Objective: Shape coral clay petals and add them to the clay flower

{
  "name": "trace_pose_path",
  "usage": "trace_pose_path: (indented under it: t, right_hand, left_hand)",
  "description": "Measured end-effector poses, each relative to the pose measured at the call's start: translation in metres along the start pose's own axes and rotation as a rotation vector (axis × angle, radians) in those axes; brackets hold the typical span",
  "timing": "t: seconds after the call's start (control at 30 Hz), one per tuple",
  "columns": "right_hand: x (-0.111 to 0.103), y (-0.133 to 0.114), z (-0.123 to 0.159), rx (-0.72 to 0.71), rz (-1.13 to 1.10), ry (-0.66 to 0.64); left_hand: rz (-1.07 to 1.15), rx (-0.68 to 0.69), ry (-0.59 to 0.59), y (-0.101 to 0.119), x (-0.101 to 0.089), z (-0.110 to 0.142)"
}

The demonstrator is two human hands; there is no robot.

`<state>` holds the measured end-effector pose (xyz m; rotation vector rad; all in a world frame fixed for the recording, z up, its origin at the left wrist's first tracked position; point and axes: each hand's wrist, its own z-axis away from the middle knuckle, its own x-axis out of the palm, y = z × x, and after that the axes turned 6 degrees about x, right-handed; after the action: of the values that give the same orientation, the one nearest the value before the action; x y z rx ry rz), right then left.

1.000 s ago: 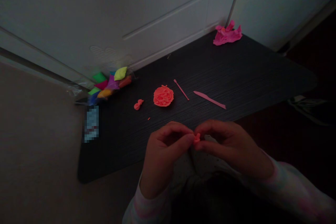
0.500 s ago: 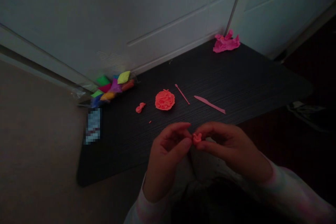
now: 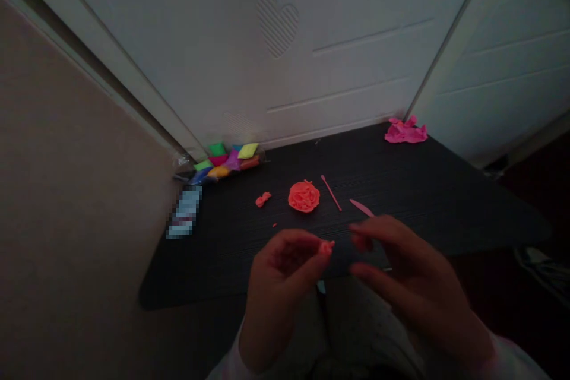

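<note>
Between the thumb and forefinger of my left hand [image 3: 285,276] is a small piece of orange modelling clay [image 3: 326,247], pinched over the table's near edge. My right hand [image 3: 401,273] is apart from it, thumb and fingers spread with nothing between them. Beyond my hands lies a round, ruffled orange clay shape [image 3: 303,196]. Left of that sits a small twisted orange clay lump [image 3: 263,199], with a tiny clay crumb [image 3: 275,225] nearer me. A thin pink modelling stick [image 3: 331,193] lies right of the round shape. The pink plastic knife [image 3: 361,208] is partly hidden behind my right hand.
A clear bag of colourful clay packets [image 3: 231,160] lies at the table's back left. In front of it is a blurred-out flat object [image 3: 184,212]. Crumpled pink clay [image 3: 406,130] sits at the back right. The dark table [image 3: 463,196] stands against a white panelled door [image 3: 356,24].
My right hand has let go of the clay piece and moved away to the right, opening. The left hand now holds it alone. My view has tilted up and shifted left.
</note>
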<state>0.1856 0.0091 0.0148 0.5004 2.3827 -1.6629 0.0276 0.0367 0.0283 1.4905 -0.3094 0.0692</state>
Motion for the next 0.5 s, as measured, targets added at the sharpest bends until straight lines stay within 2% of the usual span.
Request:
trace_pose_path:
  t: [0.1, 0.23, 0.33, 0.43, 0.5]
  right_hand:
    - [-0.01, -0.019, 0.012, -0.207, 0.265, 0.079]
    - [-0.013, -0.034, 0.025, -0.357, 0.446, 0.129]
    - [-0.013, -0.035, 0.029, -0.498, 0.502, 0.11]
    - [-0.012, -0.034, 0.031, -0.601, 0.486, 0.126]
    - [-0.011, -0.034, 0.036, -0.566, 0.473, 0.127]
  left_hand:
    - [-0.2, 0.187, -0.013, 0.012, 0.0, 0.017]
    - [-0.305, 0.418, -0.015, 0.025, 0.002, 0.036]
    - [-0.35, 0.539, -0.124, 0.029, 0.002, 0.044]
    - [-0.344, 0.592, -0.151, 0.029, -0.001, 0.048]
    - [-0.323, 0.616, -0.155, 0.029, -0.003, 0.05]
